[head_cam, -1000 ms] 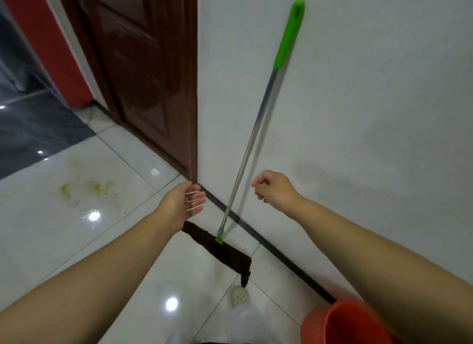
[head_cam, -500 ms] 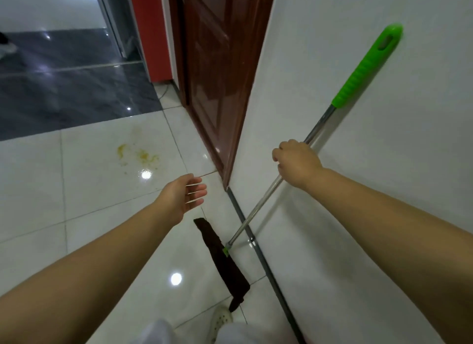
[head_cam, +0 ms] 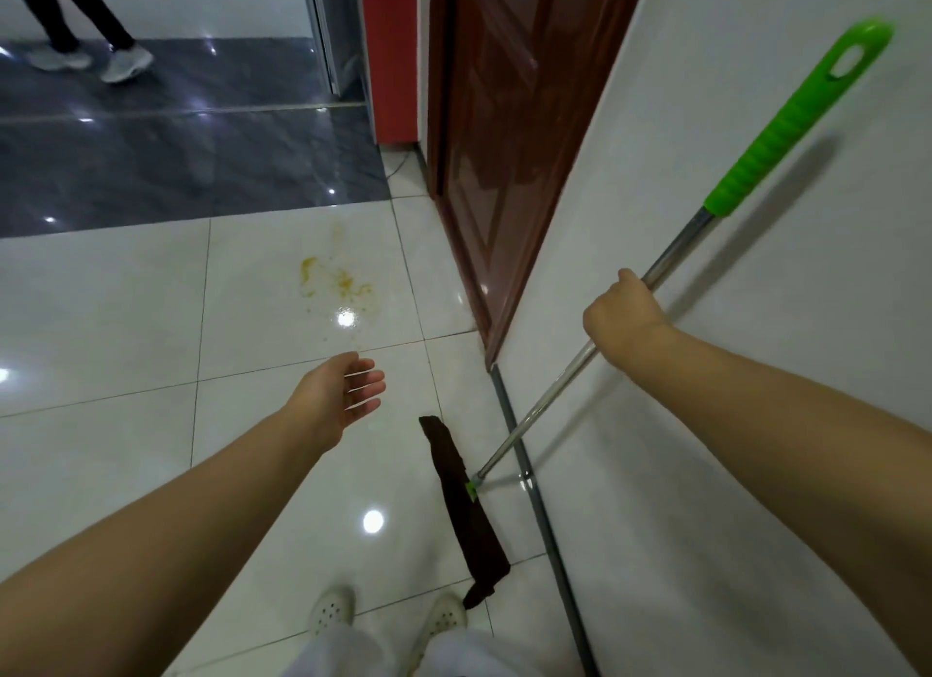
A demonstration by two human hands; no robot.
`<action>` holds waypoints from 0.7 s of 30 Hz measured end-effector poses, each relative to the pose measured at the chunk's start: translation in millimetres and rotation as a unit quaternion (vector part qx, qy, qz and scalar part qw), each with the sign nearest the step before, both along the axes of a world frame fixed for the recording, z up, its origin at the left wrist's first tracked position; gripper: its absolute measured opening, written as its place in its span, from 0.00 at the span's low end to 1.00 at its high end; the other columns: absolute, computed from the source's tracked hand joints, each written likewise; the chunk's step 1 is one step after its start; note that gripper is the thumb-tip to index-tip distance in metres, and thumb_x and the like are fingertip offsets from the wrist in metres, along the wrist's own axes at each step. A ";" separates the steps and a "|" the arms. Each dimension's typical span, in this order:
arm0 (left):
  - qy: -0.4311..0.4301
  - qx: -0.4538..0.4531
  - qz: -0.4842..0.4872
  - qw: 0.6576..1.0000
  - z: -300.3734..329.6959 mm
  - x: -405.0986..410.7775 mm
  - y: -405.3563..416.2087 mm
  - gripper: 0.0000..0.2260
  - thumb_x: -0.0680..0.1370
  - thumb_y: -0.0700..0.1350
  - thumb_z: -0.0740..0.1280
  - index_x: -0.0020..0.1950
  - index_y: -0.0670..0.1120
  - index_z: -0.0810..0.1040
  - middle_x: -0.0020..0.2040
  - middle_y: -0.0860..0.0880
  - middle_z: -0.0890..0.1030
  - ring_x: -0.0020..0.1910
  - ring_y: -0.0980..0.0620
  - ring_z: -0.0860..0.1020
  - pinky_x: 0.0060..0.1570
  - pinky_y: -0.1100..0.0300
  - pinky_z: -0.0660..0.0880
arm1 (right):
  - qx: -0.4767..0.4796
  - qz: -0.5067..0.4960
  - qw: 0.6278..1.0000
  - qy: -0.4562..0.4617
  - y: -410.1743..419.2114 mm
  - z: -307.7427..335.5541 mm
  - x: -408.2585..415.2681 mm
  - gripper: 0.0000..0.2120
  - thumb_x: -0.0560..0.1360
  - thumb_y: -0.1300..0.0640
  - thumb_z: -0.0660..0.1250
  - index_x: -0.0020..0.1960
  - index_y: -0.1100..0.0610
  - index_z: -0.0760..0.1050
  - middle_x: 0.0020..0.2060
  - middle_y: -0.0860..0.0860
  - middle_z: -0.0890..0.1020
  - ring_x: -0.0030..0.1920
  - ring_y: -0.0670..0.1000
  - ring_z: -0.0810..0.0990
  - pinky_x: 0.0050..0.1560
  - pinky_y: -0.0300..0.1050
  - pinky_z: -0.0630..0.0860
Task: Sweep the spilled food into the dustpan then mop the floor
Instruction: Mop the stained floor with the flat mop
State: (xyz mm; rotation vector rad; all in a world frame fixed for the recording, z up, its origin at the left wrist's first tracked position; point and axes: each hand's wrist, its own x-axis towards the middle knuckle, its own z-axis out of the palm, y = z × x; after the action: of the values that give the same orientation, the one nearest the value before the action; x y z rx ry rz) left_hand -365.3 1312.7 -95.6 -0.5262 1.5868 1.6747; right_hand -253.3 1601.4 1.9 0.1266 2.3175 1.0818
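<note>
Since a second ago your right hand [head_cam: 623,318] has gripped the green-handled steel mop [head_cam: 565,381] pole, its dark flat head [head_cam: 461,505] running near-to-far, yellow food smear [head_cam: 335,280] far-left beyond your empty, open-fingered left hand [head_cam: 343,394].

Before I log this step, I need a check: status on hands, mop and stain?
Right hand grips mop pole; left hand open, empty. Yellow stain unmopped, ahead of mop head. Nothing between.

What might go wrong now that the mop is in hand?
The right hand alone grips the mop pole while the left hand is empty, so the dark mop head may swing wide. Mopping could smear the yellow stain across the glossy tiles. A passer-by's shoes are nearby; wet floor might be slippery.
</note>
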 end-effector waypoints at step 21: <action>-0.010 0.041 0.048 0.998 13.4 -72.7 -161.3 0.11 0.81 0.46 0.57 0.48 0.42 0.76 0.44 0.45 0.81 0.43 0.50 0.81 0.39 0.57 0.76 | 0.097 0.105 0.983 0.116 -182.6 136.4 -172.1 0.08 0.74 0.61 0.66 0.51 0.54 0.80 0.45 0.51 0.83 0.51 0.54 0.79 0.66 0.51 0.62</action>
State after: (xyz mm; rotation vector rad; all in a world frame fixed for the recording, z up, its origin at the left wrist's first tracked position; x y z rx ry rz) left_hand -438.0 1151.3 -82.2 -0.5835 1.4928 1.7912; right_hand -425.4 1418.7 138.2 0.0887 2.4678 1.4699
